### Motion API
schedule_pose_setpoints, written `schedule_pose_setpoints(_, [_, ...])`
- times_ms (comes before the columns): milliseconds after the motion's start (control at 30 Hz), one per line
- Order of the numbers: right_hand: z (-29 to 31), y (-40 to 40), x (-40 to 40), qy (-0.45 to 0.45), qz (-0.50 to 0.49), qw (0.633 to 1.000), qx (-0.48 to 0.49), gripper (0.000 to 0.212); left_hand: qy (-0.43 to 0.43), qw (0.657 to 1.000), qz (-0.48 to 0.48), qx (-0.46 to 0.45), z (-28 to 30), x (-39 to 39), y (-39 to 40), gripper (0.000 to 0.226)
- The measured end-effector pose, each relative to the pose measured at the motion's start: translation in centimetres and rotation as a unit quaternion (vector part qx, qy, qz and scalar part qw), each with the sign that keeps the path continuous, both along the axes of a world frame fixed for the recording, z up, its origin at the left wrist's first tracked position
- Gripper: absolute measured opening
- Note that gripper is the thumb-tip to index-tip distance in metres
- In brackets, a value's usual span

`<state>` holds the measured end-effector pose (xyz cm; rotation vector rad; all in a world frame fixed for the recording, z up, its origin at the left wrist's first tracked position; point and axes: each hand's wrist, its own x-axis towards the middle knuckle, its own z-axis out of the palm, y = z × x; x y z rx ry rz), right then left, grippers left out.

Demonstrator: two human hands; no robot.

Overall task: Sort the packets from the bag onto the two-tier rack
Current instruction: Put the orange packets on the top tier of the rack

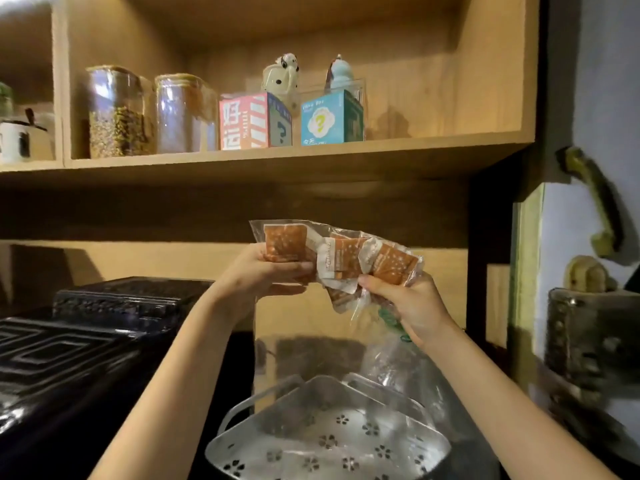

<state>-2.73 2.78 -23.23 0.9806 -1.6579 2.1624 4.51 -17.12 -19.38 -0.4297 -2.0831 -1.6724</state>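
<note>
Left hand: raised in front of the shelving, fingers curled round the left end of the bag, thumb on top of the leftmost packet.
Right hand: fingers closed on the lower right part of the bag, gathering loose film beneath the packets.
Bag: clear plastic, held between both hands, tilted down to the right.
Packets: orange and white, several visible through the film; exact count cannot be told.
Rack: silver metal, top tier with flower-shaped cut-outs, directly below the hands; lower tier hidden.
Shelf: wooden, above the hands, carrying two glass jars, a pink box and a blue box.
Black appliance: on the surface at left.
</note>
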Motion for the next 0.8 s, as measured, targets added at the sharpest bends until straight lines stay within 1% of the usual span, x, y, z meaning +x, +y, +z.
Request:
schedule_pose_setpoints(67, [-1.5, 0.3, -0.8, -0.023, 0.012, 1.0, 0.014, 0.024, -0.023, 1.0, -0.014, 0.002, -1.7, -0.7, 0.0, 0.026])
schedule_pose_setpoints(167, [-3.5, 0.9, -1.8, -0.06, 0.007, 0.997, 0.058, 0.02, -0.054, 0.998, -0.024, 0.008, -4.1, -1.7, -0.4, 0.015])
schedule_pose_setpoints(233, [-4.6, 1.2, -2.1, -0.065, -0.011, 0.992, 0.104, 0.019, -0.075, 0.997, -0.032, 0.013, -5.6, -2.1, -0.6, 0.021])
schedule_pose_setpoints(367, [-6.6, 1.6, -2.2, -0.077, -0.016, 0.985, 0.153, 0.023, -0.116, 0.992, -0.046, 0.031, -8.1, -2.1, -0.5, 0.039])
schedule_pose_setpoints(433, [-7.2, 1.7, -2.0, -0.086, 0.001, 0.976, 0.202, 0.033, -0.129, 0.989, -0.052, 0.041, -9.1, -2.1, -0.6, 0.057])
schedule_pose_setpoints(467, [-7.5, 1.7, -2.1, -0.103, 0.01, 0.972, 0.211, 0.044, -0.135, 0.989, -0.049, 0.046, -9.6, -2.1, -0.7, 0.061])
schedule_pose_setpoints(500, [-7.7, 1.8, -2.1, -0.131, 0.014, 0.971, 0.197, 0.055, -0.138, 0.988, -0.042, 0.047, -9.9, -2.1, -0.9, 0.058])
schedule_pose_setpoints(533, [-7.7, 1.9, -2.1, -0.152, 0.01, 0.975, 0.162, 0.06, -0.14, 0.989, -0.036, 0.039, -10.2, -2.1, -1.0, 0.051])
schedule_pose_setpoints(600, [-7.7, 2.2, -2.4, -0.162, 0.009, 0.981, 0.106, 0.056, -0.139, 0.99, -0.033, 0.014, -10.3, -2.0, -1.1, 0.04])
schedule_pose_setpoints(633, [-7.7, 2.3, -2.4, -0.15, 0.012, 0.982, 0.113, 0.048, -0.134, 0.99, -0.029, 0.009, -10.3, -1.9, -1.1, 0.036])
schedule_pose_setpoints(700, [-7.7, 2.3, -2.0, -0.122, 0.016, 0.977, 0.175, 0.02, -0.118, 0.993, -0.018, 0.021, -9.9, -1.7, -1.0, 0.032])
schedule_pose_setpoints(733, [-7.8, 2.3, -1.9, -0.111, 0.016, 0.976, 0.188, 0.013, -0.109, 0.994, -0.011, 0.027, -9.7, -1.6, -0.9, 0.03])
schedule_pose_setpoints(800, [-7.8, 2.3, -1.9, -0.1, 0.005, 0.982, 0.161, 0.013, -0.098, 0.995, -0.006, 0.021, -9.3, -1.4, -0.8, 0.026])
